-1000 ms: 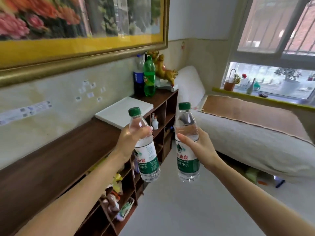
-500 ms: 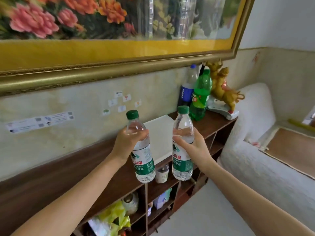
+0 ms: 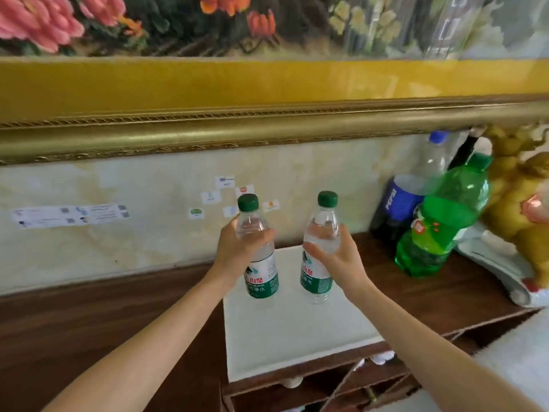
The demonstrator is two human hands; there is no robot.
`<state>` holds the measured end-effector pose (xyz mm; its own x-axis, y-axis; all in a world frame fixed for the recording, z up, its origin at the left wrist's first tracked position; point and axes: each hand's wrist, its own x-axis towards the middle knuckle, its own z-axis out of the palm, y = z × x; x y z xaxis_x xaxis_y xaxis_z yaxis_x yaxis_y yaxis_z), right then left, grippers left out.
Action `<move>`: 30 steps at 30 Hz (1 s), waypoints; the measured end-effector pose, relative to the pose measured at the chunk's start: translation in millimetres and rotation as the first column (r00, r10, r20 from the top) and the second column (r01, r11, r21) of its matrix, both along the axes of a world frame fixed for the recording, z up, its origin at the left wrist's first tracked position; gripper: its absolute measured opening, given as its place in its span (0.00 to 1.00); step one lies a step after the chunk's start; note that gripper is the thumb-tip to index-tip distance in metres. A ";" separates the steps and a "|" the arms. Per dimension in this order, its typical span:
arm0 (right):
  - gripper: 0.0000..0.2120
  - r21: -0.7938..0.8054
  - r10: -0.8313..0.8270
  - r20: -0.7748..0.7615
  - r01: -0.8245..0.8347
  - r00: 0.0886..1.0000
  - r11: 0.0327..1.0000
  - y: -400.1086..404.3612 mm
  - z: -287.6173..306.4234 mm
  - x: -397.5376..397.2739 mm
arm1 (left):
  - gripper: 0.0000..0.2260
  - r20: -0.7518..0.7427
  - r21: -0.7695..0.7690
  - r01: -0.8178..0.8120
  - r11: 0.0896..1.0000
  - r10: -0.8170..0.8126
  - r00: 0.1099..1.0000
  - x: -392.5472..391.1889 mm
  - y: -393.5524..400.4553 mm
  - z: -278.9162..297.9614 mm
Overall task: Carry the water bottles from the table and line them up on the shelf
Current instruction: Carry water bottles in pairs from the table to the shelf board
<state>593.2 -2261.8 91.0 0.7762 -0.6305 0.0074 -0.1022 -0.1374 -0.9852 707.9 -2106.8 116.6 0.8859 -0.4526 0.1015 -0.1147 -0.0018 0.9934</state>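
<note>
Two clear water bottles with green caps and green labels are upright over a white board (image 3: 297, 337) that lies on the dark wooden shelf top (image 3: 104, 331). My left hand (image 3: 234, 251) grips the left water bottle (image 3: 258, 254) around its upper body. My right hand (image 3: 338, 260) holds the right water bottle (image 3: 320, 251) the same way. The bottles' bases sit at or just above the board; contact cannot be told. They stand side by side, a hand's width apart.
A Pepsi bottle (image 3: 407, 203) and a big green soda bottle (image 3: 442, 221) stand at the right against the wall, beside a golden figurine (image 3: 523, 203). A gold picture frame (image 3: 267, 126) overhangs the shelf. Open cubbies (image 3: 341, 385) lie below the top.
My view has swung left and closer to the shelf. Both hands carried the bottles forward and lowered them over the white board.
</note>
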 end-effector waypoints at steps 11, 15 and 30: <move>0.25 0.009 0.308 -0.098 -0.309 0.946 0.951 -71.6 -18.7 68.1 | 0.11 0.024 0.038 -0.315 0.948 0.315 0.949 23.4 -41.0 -22.0; 0.25 0.027 0.340 -0.084 -0.338 0.937 0.941 -68.2 -28.1 80.0 | 0.12 0.043 0.047 -0.353 0.935 0.351 0.936 34.1 -36.2 -33.2; 0.31 -0.038 0.315 -0.221 -0.331 0.923 0.943 -50.0 -55.2 88.1 | 0.33 0.034 0.256 -0.133 0.958 0.128 0.991 45.3 11.1 -101.9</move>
